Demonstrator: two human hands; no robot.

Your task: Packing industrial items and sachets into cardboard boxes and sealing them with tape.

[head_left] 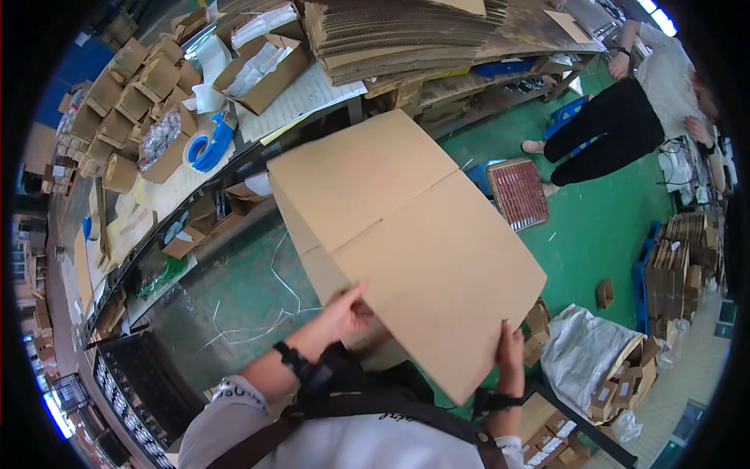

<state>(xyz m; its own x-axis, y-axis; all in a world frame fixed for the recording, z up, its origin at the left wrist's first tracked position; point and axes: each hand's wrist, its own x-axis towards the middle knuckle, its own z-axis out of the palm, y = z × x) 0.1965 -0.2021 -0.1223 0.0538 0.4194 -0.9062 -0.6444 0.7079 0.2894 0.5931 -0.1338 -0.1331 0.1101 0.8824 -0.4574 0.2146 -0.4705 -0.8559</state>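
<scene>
A large brown cardboard carton [437, 266], partly opened out of its flat shape, is held up in front of my body. A crease and a slit cross its upper panel, and a second panel shows behind its left edge. My left hand [348, 311] is closed at the carton's near left edge, fingers curled and partly hidden. At the lower right edge, my right hand [510, 352] grips the board, with some fingers out of sight behind it. Black bands circle both wrists.
Beyond the carton, a workbench [273, 117] bears stacked flat cardboard [406, 35], small boxes [129, 102] and blue tape [205, 152]. A person [625, 117] sits at the upper right near a red woven stool [517, 194]. A covered pile of boxes [582, 352] stands at right; white straps [273, 313] lie on the green floor.
</scene>
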